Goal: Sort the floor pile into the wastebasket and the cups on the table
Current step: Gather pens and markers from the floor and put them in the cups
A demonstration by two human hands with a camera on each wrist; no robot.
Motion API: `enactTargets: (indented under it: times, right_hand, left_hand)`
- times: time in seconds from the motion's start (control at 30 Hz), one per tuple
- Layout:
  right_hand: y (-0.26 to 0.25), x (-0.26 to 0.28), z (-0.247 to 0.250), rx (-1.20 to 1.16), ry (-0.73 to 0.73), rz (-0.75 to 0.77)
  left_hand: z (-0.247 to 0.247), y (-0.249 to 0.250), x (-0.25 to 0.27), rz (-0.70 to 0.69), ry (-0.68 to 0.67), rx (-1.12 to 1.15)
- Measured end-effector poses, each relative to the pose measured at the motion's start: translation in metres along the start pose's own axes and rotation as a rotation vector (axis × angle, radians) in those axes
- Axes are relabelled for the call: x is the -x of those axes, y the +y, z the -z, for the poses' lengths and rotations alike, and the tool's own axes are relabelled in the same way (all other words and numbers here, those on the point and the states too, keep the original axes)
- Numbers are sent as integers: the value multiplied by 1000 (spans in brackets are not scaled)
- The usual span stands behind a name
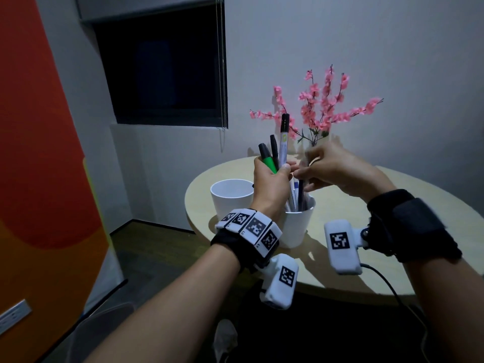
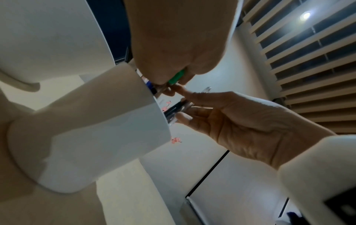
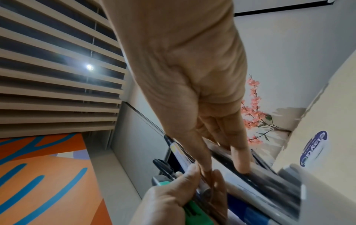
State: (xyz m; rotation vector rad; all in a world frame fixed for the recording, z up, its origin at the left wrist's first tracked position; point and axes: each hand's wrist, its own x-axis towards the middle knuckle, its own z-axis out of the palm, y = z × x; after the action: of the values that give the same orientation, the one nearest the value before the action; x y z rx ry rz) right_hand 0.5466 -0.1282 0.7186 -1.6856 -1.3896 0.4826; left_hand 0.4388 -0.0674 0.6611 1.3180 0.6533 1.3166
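At centre frame in the head view, left hand (image 1: 271, 176) is raised over the round table (image 1: 408, 205), forearm angling up from lower left, fingers curled tight round a bunch of markers (image 1: 280, 145): a green one, a thin black one, a tall white-barrelled one, all pointing up. Right hand (image 1: 337, 166) comes in from the lower right, wrist bent, fingers pinching a dark pen (image 1: 300, 192) whose lower end sits inside the near white cup (image 1: 298, 226), among other pens. Second white cup (image 1: 230, 197) stands just left of it, behind the left wrist. Pink blossom sprigs (image 1: 327, 106) rise at the table's far edge. Wastebasket and floor pile out of view.
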Motion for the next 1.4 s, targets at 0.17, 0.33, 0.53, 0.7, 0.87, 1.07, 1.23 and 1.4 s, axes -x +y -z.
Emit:
enactTargets:
  times: [0.17, 0.33, 0.53, 0.7, 0.87, 1.07, 1.23, 1.4]
  right_hand:
    - [-6, -1, 6, -23, -11, -2]
    - [-6, -2, 9, -199, 67, -26]
    - [-2, -9, 6, -253, 229, -12]
    - [-5, -6, 5, -240, 258, 63]
    - [0, -3, 1, -84, 197, 84]
    - [0, -7, 4, 113, 182, 106]
    - [2, -7, 3, 274, 75, 130]
    - [0, -3, 3, 434, 24, 102]
  left_hand:
    - [-2, -3, -4, 50, -38, -178]
    - [-3, 0, -6, 51, -169, -152]
    - [1, 1, -3, 33, -335, -189]
    - [6, 2, -7, 22, -318, -260]
    - [9, 3, -7, -57, -181, -362]
    - [8, 5, -5, -248, -85, -398]
    - [9, -3, -3, -328, -166, -592]
    - [22, 18, 2, -336, -284, -770]
